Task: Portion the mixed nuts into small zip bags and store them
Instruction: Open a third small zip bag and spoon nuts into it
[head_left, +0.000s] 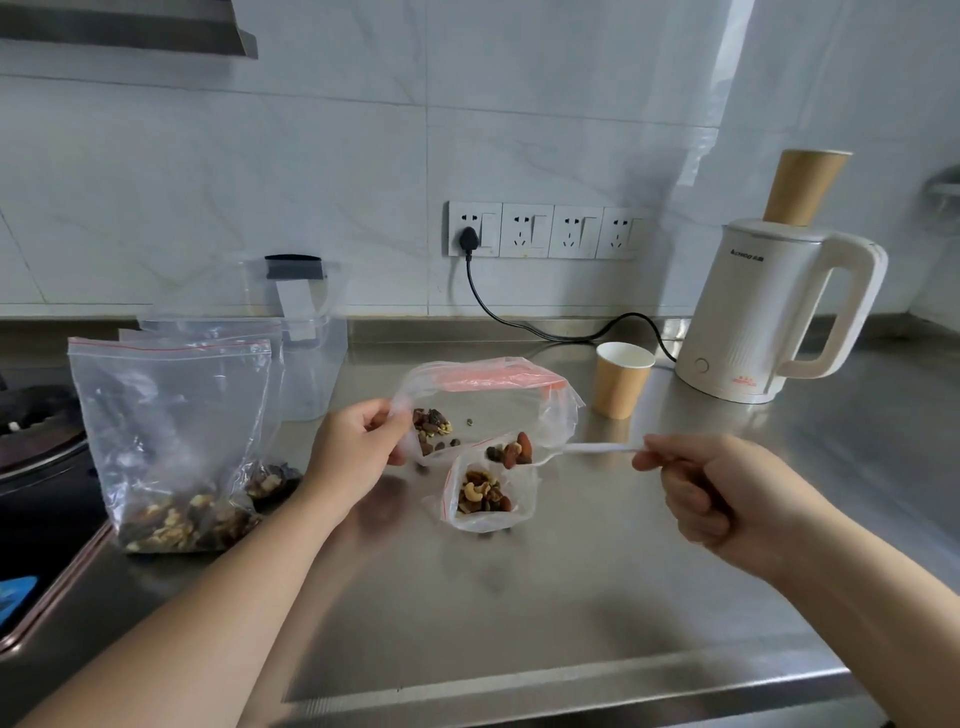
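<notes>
- Left hand (358, 447) pinches the edge of the big bag (488, 405), holding its mouth open; bag lies on the steel tabletop (519, 597), few nuts inside.
- Right hand (727, 493) has a closed grip on a white spoon (587, 449), thumb and fingers curled round the handle.
- Spoon bowl carries nuts (514, 451), just above the small bag (488, 493).
- Small bag stands open on the tabletop, partly filled, touching the big bag.
- Filled bags (176, 441) stand at left, near the stove (36, 431).
- Clear container (306, 332) behind them.
- Paper cup (621, 379) and kettle (769, 312) at back right.
</notes>
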